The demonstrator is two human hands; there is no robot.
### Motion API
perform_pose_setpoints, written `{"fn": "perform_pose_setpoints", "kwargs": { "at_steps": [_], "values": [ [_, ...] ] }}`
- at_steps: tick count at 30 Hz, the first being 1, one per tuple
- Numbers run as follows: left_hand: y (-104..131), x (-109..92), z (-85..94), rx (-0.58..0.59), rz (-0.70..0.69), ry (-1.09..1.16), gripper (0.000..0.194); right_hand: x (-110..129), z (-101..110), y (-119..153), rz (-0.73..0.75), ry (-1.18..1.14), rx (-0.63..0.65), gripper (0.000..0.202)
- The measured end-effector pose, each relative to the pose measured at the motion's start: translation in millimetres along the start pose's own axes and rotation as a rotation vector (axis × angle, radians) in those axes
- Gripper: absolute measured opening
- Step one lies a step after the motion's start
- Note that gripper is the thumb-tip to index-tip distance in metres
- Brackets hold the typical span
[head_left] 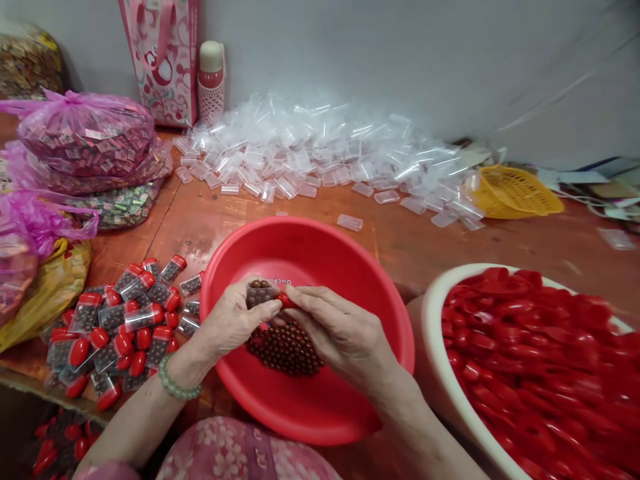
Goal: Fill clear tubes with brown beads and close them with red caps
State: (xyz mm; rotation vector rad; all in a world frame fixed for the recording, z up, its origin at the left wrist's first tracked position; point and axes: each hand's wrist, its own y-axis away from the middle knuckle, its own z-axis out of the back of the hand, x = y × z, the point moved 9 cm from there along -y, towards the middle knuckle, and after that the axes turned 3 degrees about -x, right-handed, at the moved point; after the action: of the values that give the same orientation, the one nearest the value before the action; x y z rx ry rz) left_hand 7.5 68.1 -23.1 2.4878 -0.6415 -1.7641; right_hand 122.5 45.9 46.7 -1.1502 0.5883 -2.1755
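In the head view, the left hand (220, 327) has its grip pinched round a small clear container (259, 297) of brown beads, above the middle of the red basin (307, 233). The right hand (350, 327) grips a red cap (286, 300) at the container's three-o'clock side. Loose beads (286, 350) lie below, at six o'clock. The container is probably light, stiff and a little slippery, its thin walls liable to crack; best held by the sides, mouth clear. Capped containers (143, 313) lie at nine o'clock from the basin, on the desk (190, 207).
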Motion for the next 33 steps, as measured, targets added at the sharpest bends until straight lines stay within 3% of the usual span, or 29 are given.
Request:
{"fn": "perform_pose_setpoints", "kwargs": {
  "at_steps": [5,7,15,21,26,33],
  "values": [
    [2.4,-8.5,-6.6,0.095,-0.048,-0.122,0.022,-32.1,14.7,-6.4,-0.368,-0.346,-0.169,0.029],
    [3.5,-10.2,-11.7,0.136,-0.072,-0.124,0.017,-32.5,12.8,-11.0,-0.428,-0.444,-0.196,0.029],
    [-1.4,0.0,-13.0,0.158,-0.081,-0.103,0.018,-10.3,3.6,-23.5,-0.31,-0.4,-0.142,0.029],
    [0.1,-4.9,-13.2,0.167,-0.096,-0.084,0.017,-8.8,-1.8,-24.8,-0.219,-0.279,-0.075,0.025],
    [-2.8,0.1,-14.3,0.199,-0.053,-0.05,0.014,-15.9,-6.6,-25.1,-0.254,-0.261,-0.019,0.019],
    [-5.3,6.7,-10.9,0.223,0.001,-0.082,0.03,-11.1,-16.5,-28.8,-0.184,-0.19,0.133,0.018]
  ]
}}
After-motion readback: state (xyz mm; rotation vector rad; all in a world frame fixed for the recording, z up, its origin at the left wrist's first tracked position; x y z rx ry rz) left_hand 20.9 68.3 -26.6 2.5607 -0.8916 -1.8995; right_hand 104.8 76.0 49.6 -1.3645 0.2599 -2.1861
